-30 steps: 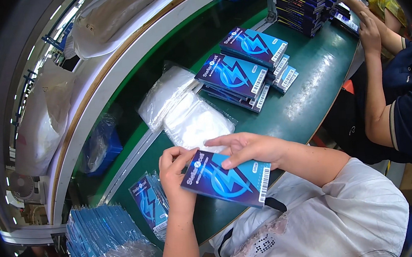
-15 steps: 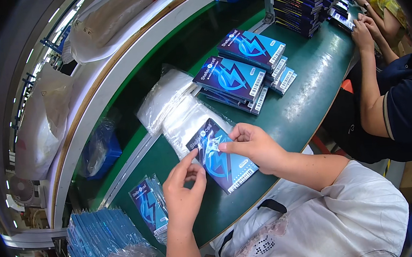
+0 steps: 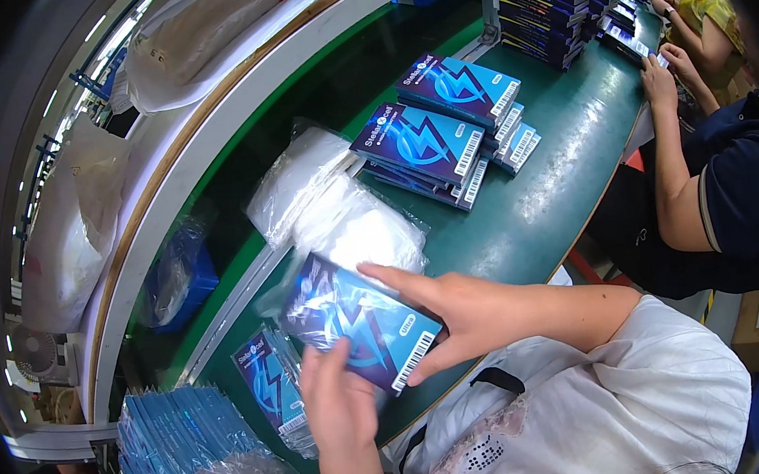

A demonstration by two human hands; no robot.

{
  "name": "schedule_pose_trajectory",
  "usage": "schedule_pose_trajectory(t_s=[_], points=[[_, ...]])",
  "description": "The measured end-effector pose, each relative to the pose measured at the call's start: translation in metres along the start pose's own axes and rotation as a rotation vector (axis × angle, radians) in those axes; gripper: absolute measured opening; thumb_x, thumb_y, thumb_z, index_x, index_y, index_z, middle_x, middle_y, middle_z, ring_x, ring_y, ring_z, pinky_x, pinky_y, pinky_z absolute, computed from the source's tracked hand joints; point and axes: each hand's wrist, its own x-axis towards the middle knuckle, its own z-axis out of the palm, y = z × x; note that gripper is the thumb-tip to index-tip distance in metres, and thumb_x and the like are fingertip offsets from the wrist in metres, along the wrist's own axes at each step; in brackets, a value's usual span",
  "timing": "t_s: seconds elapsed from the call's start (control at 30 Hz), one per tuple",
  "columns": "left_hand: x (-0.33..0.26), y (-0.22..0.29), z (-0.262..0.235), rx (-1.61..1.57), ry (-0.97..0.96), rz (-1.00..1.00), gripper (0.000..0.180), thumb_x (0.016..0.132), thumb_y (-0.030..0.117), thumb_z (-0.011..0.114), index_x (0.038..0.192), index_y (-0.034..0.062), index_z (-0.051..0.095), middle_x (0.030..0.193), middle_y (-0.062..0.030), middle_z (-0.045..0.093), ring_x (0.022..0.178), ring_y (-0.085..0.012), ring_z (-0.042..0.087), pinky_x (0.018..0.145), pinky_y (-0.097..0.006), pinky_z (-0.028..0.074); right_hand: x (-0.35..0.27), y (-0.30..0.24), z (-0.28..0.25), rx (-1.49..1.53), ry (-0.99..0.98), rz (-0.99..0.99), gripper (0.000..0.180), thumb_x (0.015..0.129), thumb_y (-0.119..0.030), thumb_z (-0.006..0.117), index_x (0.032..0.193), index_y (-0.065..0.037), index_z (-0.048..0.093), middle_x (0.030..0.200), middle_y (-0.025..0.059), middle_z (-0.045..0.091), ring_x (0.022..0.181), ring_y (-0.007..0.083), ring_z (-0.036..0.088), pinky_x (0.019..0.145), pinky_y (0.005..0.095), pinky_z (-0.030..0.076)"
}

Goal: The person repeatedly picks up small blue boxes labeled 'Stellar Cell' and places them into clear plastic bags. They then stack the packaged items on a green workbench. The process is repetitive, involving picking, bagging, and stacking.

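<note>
A flat blue and purple box (image 3: 362, 322) with a lightning-bolt print is held tilted above the table, near its front edge. Clear film shows around its upper left end. My right hand (image 3: 463, 315) grips the box's right side, fingers along the upper edge and thumb at the barcode corner. My left hand (image 3: 342, 407) is closed on the lower left edge, slightly blurred, with a fingertip on the printed face. Just beyond the box lies a pile of clear plastic bags (image 3: 356, 230). Beside my left hand rest several bagged boxes (image 3: 269, 382).
Stacks of similar boxes (image 3: 421, 147) stand beyond the bags. A row of bagged boxes (image 3: 185, 443) fills the near left. A blue bin (image 3: 187, 285) sits under the shelf (image 3: 204, 90). A taller box stack (image 3: 541, 15) and co-workers' hands (image 3: 658, 73) are at far right.
The box has moved left and up off the bag pile, turning slightly. My right hand has shifted from its face to its right side; my left hand has moved lower along its edge.
</note>
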Motion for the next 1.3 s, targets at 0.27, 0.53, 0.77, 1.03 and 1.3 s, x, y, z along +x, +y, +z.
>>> schedule_pose_trajectory(t_s=[0.27, 0.53, 0.77, 1.03, 1.3], points=[[-0.009, -0.008, -0.007, -0.058, -0.657, -0.399, 0.064, 0.098, 0.042, 0.041, 0.141, -0.0029, 0.029, 0.131, -0.0227, 0.049, 0.123, -0.0338, 0.049, 0.103, -0.047, 0.040, -0.015, -0.018, 0.003, -0.243, 0.637, -0.767, 0.043, 0.070, 0.009, 0.058, 0.112, -0.001, 0.061, 0.074, 0.0113, 0.063, 0.057, 0.0263, 0.058, 0.055, 0.0356, 0.046], [-0.017, 0.009, -0.013, 0.136, -0.085, -0.234, 0.057, 0.086, 0.029, 0.052, 0.130, -0.0042, 0.039, 0.108, -0.0269, 0.061, 0.086, -0.0299, 0.066, 0.072, -0.037, 0.056, -0.006, -0.011, 0.047, -0.253, -0.200, -0.827, 0.039, 0.080, -0.009, 0.058, 0.119, -0.005, 0.060, 0.084, 0.0080, 0.052, 0.070, 0.0214, 0.056, 0.057, 0.0330, 0.046], [-0.012, 0.032, -0.082, 1.557, 0.547, 0.414, 0.083, 0.079, 0.023, 0.070, 0.147, 0.0082, 0.024, 0.141, -0.0257, 0.032, 0.127, -0.0393, 0.038, 0.105, -0.045, 0.032, 0.001, -0.001, 0.018, -0.280, -0.045, -0.567, 0.048, 0.081, -0.014, 0.063, 0.127, -0.009, 0.051, 0.082, 0.0097, 0.053, 0.071, 0.0286, 0.059, 0.059, 0.0384, 0.048], [-0.007, 0.018, -0.079, 1.781, 0.673, 0.356, 0.085, 0.079, 0.034, 0.071, 0.145, 0.0039, 0.026, 0.145, -0.0306, 0.026, 0.133, -0.0473, 0.027, 0.108, -0.052, 0.025, 0.048, 0.002, -0.064, -0.644, 0.580, -0.467, 0.053, 0.078, -0.013, 0.069, 0.127, -0.003, 0.052, 0.095, 0.0121, 0.061, 0.083, 0.0261, 0.060, 0.071, 0.0335, 0.048], [0.036, -0.008, -0.027, 1.655, -0.105, 0.716, 0.027, 0.087, 0.010, 0.061, 0.113, 0.0029, 0.064, 0.133, -0.0138, 0.053, 0.131, -0.0332, 0.040, 0.107, -0.042, 0.029, 0.064, 0.052, -0.077, -1.306, 0.666, -0.129, 0.065, 0.073, -0.028, 0.074, 0.121, 0.009, 0.051, 0.129, 0.0330, 0.045, 0.122, 0.0429, 0.042, 0.106, 0.0447, 0.032]])
